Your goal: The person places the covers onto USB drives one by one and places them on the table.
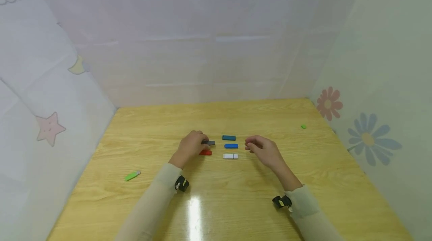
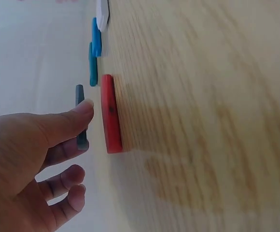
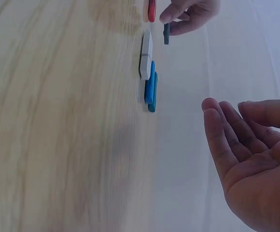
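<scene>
My left hand [image 1: 192,146] pinches a dark grey USB stick [image 2: 80,92] between thumb and fingers, close over the table. Just nearer to me than that stick lies a red USB stick [image 1: 206,153], partly behind the hand in the head view. To the right, three sticks form a column: a teal USB stick [image 1: 228,138] at the back, a blue USB stick [image 1: 231,146] in the middle and a white USB stick [image 1: 230,156] in front. My right hand [image 1: 266,151] hovers right of this column, fingers loosely bent, holding nothing.
A green USB stick [image 1: 132,175] with its metal plug bare lies at the left of the wooden table [image 1: 229,203]. Far right at the back is a small green cap [image 1: 303,126]. Pale walls [image 1: 216,46] close off the back and both sides.
</scene>
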Motion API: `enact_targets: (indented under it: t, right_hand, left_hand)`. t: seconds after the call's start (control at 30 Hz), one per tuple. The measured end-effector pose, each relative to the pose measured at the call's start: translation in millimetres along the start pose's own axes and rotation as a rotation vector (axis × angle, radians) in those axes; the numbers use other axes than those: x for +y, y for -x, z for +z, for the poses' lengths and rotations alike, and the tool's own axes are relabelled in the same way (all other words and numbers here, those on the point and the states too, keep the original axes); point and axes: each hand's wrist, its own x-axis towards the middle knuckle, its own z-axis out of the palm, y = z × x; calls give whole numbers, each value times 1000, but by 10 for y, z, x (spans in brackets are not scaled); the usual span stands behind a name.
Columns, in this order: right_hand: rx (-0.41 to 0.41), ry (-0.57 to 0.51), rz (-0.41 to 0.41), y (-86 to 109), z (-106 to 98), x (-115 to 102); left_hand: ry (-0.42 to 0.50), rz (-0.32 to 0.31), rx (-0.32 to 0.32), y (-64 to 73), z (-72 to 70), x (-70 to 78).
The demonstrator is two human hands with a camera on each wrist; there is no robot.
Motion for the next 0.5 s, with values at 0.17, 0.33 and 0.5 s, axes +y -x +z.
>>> enact_targets:
  t: [0.17, 0.33, 0.5]
  right_hand:
    - [4, 16, 16, 53, -120, 40]
    - [24, 11, 36, 128, -275, 120]
    - [23, 20, 27, 171, -432, 198]
  left_hand:
    - [27, -35, -40, -43, 24, -93]
    - [82, -79, -64, -102, 24, -117]
    - [118, -114, -70, -140, 25, -116]
